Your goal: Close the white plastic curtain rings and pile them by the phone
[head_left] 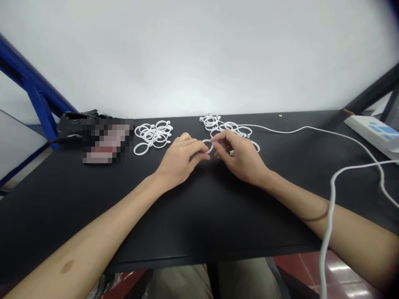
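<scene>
Between my two hands is a white plastic ring (208,146), held just above the black table. My left hand (182,160) pinches its left side between thumb and fingers. At the ring's right edge, my right hand (238,155) closes thumb and index finger on it; the fingertips partly hide what they grip. Behind my right hand lies a loose pile of similar white rings (230,126) with small eyelets, partly covered by the hand. A second pile of white rings (152,135) rests on the table to the left of my left hand.
A black plastic bag (77,124) and a pixelated item (107,143) lie at the left. White cable (286,131) runs across the right side, and another length hangs over my right forearm. A white box (374,131) stands far right. Blue frame posts (40,108) flank the table (174,232).
</scene>
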{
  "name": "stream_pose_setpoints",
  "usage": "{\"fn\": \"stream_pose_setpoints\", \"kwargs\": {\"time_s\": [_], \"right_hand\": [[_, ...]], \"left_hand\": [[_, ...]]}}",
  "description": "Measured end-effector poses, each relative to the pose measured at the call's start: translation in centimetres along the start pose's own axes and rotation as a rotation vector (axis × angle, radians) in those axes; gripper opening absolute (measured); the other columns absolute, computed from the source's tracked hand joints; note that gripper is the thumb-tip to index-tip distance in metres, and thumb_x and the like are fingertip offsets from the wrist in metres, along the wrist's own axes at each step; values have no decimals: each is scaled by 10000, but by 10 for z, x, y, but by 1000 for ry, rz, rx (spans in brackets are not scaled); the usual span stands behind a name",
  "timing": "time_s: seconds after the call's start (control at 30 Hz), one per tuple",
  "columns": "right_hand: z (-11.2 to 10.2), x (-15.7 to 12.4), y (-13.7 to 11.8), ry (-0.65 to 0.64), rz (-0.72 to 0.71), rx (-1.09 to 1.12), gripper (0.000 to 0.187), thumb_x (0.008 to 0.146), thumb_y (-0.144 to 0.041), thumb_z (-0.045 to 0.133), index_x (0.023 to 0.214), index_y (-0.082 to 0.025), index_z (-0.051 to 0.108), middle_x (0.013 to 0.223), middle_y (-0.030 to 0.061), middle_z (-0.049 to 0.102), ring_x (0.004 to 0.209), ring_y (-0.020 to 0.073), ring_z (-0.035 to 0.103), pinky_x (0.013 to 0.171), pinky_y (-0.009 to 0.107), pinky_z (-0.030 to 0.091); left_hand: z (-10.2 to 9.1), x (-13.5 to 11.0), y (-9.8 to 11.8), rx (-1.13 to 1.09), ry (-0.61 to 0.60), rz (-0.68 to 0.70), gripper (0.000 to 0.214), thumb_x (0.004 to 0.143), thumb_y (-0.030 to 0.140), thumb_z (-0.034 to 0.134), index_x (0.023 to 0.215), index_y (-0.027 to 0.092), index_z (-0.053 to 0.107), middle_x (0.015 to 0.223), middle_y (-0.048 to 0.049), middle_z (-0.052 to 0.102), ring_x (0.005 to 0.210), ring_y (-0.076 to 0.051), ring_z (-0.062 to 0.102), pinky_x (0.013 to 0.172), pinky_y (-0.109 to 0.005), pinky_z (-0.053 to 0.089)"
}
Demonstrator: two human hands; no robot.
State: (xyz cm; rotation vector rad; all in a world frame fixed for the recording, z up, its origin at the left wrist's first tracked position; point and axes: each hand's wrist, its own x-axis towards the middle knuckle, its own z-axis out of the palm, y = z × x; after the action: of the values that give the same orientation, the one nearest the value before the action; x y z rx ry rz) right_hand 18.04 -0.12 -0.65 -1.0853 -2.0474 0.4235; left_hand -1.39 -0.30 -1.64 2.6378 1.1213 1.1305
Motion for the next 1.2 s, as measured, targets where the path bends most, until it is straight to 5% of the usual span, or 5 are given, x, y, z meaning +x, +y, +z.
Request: {"fn": "stream_pose_setpoints", "kwargs": {"time_s": [0.27, 0.63, 0.77, 0.9, 1.2], "right_hand": [[-3, 1, 2, -3, -90, -48, 51, 923, -212, 538, 934, -174, 571, 770, 11, 655, 629, 115, 585, 623, 248, 455], [1, 2, 4, 3, -35, -105, 82, 926, -240, 552, 964, -188, 604, 820, 19, 701, 659, 134, 619, 654, 268, 481], [1, 5, 14, 24, -75, -305, 245, 910, -290, 587, 1118, -161, 600, 1030, 102, 701, 969, 245, 628, 850, 386, 503], [1, 8, 28, -43, -141, -550, 301, 900, -353, 597, 1078, -116, 652, 1143, 186, 665, 1158, 350, 516, 981, 531, 426], [3, 9, 26, -131, -254, -498, 175, 912, -233, 563, 935, -160, 720, 955, 108, 726, 1016, 297, 535, 935, 491, 450]], "left_hand": [[0, -1, -1, 2, -23, -39, 46, 897, 223, 632, 854, 206, 632, 790, 12, 679, 799, -171, 522, 737, -295, 448], [-1, 0, 3, 33, -54, -48, 85, 929, 241, 584, 888, 195, 644, 813, 2, 699, 796, -182, 517, 751, -320, 449], [-4, 2, -7, 204, -40, -63, 148, 948, 265, 538, 889, 192, 652, 836, -29, 699, 834, -211, 518, 787, -364, 441], [-16, 1, -25, 474, 5, -161, 179, 930, 283, 530, 866, 199, 675, 865, -90, 693, 906, -289, 519, 794, -440, 413], [-28, -6, -39, 606, -4, -258, 172, 883, 295, 569, 882, 163, 679, 951, -161, 660, 1004, -381, 504, 840, -537, 380]]}}
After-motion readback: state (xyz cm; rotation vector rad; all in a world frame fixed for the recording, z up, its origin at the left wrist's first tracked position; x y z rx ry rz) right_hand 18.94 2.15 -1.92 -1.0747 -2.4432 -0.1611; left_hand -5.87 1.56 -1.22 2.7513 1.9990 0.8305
